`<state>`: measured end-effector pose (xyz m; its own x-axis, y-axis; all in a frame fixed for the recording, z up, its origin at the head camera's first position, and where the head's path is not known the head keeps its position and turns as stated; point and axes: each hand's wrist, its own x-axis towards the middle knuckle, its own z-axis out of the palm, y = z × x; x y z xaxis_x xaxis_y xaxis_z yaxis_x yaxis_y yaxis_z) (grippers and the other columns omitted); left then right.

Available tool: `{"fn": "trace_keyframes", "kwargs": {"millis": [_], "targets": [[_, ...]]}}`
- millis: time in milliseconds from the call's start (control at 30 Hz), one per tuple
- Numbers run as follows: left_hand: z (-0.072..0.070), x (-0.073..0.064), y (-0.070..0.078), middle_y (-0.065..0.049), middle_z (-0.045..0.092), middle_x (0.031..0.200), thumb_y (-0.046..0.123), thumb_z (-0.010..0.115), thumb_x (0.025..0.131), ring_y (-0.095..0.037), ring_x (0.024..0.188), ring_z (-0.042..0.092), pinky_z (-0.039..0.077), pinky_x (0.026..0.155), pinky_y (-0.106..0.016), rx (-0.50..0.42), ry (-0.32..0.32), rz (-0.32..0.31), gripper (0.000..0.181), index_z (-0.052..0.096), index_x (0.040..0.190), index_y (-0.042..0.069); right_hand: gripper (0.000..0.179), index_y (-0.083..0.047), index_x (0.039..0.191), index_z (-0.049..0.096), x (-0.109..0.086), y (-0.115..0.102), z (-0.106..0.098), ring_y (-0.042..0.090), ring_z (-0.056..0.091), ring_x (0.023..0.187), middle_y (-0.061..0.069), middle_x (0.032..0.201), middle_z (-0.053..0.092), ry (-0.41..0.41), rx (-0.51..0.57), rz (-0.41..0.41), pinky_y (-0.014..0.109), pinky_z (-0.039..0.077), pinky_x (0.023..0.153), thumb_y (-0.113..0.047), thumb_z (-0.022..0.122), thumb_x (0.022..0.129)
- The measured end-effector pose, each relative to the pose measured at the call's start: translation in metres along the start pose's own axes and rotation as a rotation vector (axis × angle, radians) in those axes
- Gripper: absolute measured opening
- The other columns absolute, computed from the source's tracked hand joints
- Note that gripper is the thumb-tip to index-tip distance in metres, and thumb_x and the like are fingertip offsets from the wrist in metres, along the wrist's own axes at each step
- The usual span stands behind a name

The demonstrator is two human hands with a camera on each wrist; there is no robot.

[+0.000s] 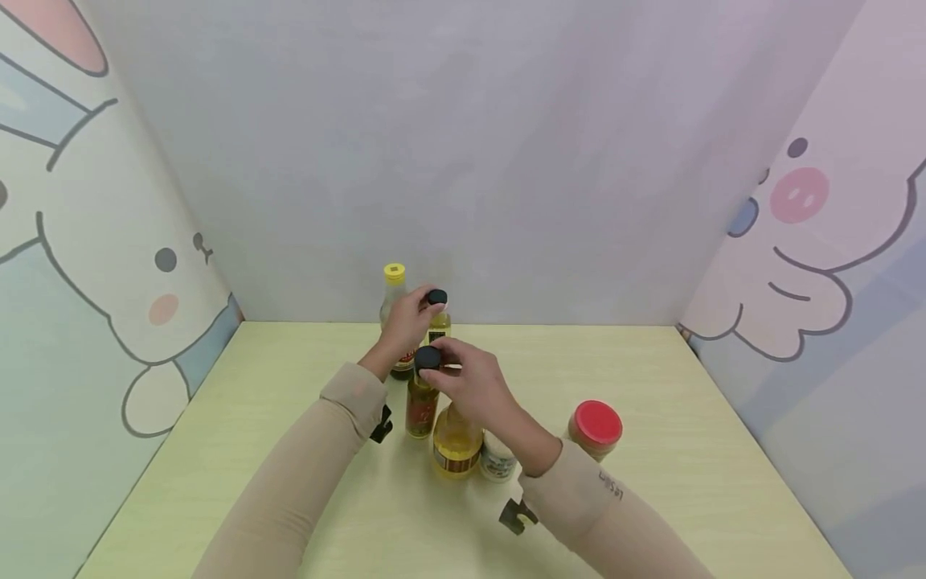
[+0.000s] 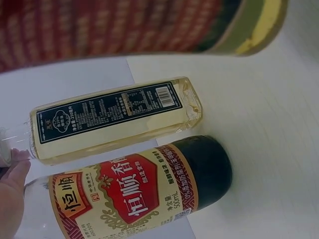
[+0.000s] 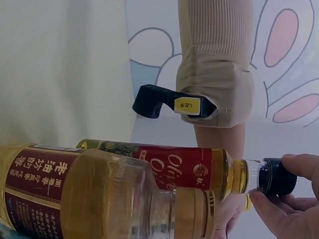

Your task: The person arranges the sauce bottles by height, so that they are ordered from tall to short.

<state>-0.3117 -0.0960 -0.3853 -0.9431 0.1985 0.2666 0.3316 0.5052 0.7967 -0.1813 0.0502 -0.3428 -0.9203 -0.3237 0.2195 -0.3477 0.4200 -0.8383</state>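
At the back, my left hand (image 1: 407, 323) grips the top of a square bottle of pale oil (image 2: 114, 119) by its black cap (image 1: 437, 297). Nearer to me, thumb and fingers of my right hand (image 1: 473, 382) pinch the black cap (image 3: 280, 176) of a red-labelled olive oil bottle (image 3: 182, 167). That bottle stands upright in front of the pale oil. Beside the left hand is a vinegar bottle (image 2: 134, 191) with a yellow cap (image 1: 394, 272), partly hidden by the hand. A larger golden oil bottle (image 1: 457, 452) stands below the right hand.
A small white jar (image 1: 497, 462) sits right of the golden oil, partly under the right wrist. Farther right is a jar with a red lid (image 1: 597, 422). The pale yellow table (image 1: 289, 362) meets a grey back wall (image 1: 463, 161), with cartoon panels at both sides.
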Motion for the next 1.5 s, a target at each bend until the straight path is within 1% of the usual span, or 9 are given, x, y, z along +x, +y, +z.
{"fn": "trace_keyframes", "kwargs": {"millis": [133, 367, 467, 600, 667, 967, 1133, 1333, 1500], "targets": [[0.001, 0.001, -0.001, -0.016, 0.065, 0.115, 0.018, 0.059, 0.099, -0.028, 0.108, 0.061, 0.050, 0.087, -0.043, 0.005, 0.008, 0.018, 0.034, 0.056, 0.130, 0.003, 0.030, -0.005, 0.119, 0.063, 0.004, -0.004, -0.006, 0.024, 0.064, 0.106, 0.009, 0.112, 0.066, -0.001, -0.016, 0.013, 0.030, 0.053, 0.084, -0.012, 0.071, 0.091], [0.001, 0.002, -0.002, -0.015, 0.066, 0.110, 0.017, 0.059, 0.099, -0.026, 0.100, 0.063, 0.051, 0.083, -0.041, 0.005, 0.005, 0.041, 0.034, 0.057, 0.129, 0.001, 0.033, -0.004, 0.120, 0.063, 0.011, -0.008, -0.021, 0.025, 0.065, 0.105, 0.009, 0.110, 0.068, 0.035, -0.065, 0.019, 0.033, 0.055, 0.082, -0.012, 0.073, 0.089], [0.000, 0.002, -0.002, -0.016, 0.065, 0.111, 0.018, 0.058, 0.100, -0.026, 0.100, 0.062, 0.051, 0.083, -0.041, 0.003, 0.000, 0.029, 0.036, 0.055, 0.131, 0.001, 0.034, -0.004, 0.120, 0.063, 0.015, -0.009, -0.028, 0.026, 0.065, 0.105, 0.009, 0.109, 0.068, 0.041, -0.080, 0.028, 0.034, 0.055, 0.080, -0.013, 0.073, 0.089], [0.001, 0.003, -0.004, -0.017, 0.063, 0.119, 0.019, 0.058, 0.100, -0.027, 0.108, 0.061, 0.050, 0.087, -0.041, 0.003, 0.003, 0.009, 0.038, 0.054, 0.133, 0.001, 0.031, -0.004, 0.118, 0.064, 0.021, -0.008, -0.038, 0.026, 0.065, 0.105, 0.009, 0.107, 0.068, 0.057, -0.075, 0.029, 0.035, 0.055, 0.080, -0.013, 0.073, 0.089], [0.001, 0.004, -0.005, -0.017, 0.063, 0.120, 0.018, 0.058, 0.100, -0.028, 0.109, 0.060, 0.050, 0.088, -0.041, -0.002, 0.003, 0.004, 0.037, 0.054, 0.133, 0.001, 0.030, -0.004, 0.117, 0.064, 0.023, -0.008, -0.042, 0.026, 0.064, 0.105, 0.009, 0.107, 0.068, 0.066, -0.073, 0.028, 0.036, 0.055, 0.081, -0.013, 0.073, 0.089], [0.002, 0.004, -0.002, -0.015, 0.064, 0.117, 0.018, 0.058, 0.100, -0.026, 0.105, 0.061, 0.050, 0.085, -0.040, 0.006, 0.010, 0.012, 0.033, 0.056, 0.128, 0.002, 0.031, -0.003, 0.118, 0.064, 0.030, -0.002, -0.057, 0.027, 0.064, 0.106, 0.011, 0.108, 0.068, 0.078, -0.108, 0.043, 0.038, 0.054, 0.082, -0.015, 0.072, 0.090], [0.004, 0.003, -0.001, -0.014, 0.065, 0.112, 0.017, 0.059, 0.099, -0.025, 0.100, 0.061, 0.051, 0.083, -0.040, 0.006, 0.019, 0.017, 0.031, 0.057, 0.126, 0.002, 0.033, -0.001, 0.119, 0.063, 0.034, 0.005, -0.061, 0.028, 0.064, 0.106, 0.013, 0.109, 0.068, 0.090, -0.128, 0.049, 0.039, 0.054, 0.083, -0.015, 0.072, 0.091], [0.005, 0.003, -0.003, -0.016, 0.064, 0.115, 0.016, 0.060, 0.099, -0.025, 0.102, 0.061, 0.051, 0.084, -0.040, 0.012, 0.033, 0.024, 0.032, 0.057, 0.127, 0.001, 0.033, -0.001, 0.119, 0.063, 0.040, 0.016, -0.066, 0.028, 0.063, 0.106, 0.013, 0.108, 0.067, 0.109, -0.144, 0.061, 0.040, 0.054, 0.083, -0.014, 0.072, 0.090], [0.006, 0.003, -0.004, -0.015, 0.065, 0.110, 0.015, 0.060, 0.099, -0.025, 0.097, 0.062, 0.052, 0.082, -0.040, 0.010, 0.037, 0.044, 0.031, 0.058, 0.125, 0.000, 0.033, -0.001, 0.119, 0.063, 0.044, 0.021, -0.069, 0.028, 0.063, 0.106, 0.014, 0.109, 0.067, 0.125, -0.144, 0.072, 0.041, 0.053, 0.083, -0.014, 0.073, 0.090]]}}
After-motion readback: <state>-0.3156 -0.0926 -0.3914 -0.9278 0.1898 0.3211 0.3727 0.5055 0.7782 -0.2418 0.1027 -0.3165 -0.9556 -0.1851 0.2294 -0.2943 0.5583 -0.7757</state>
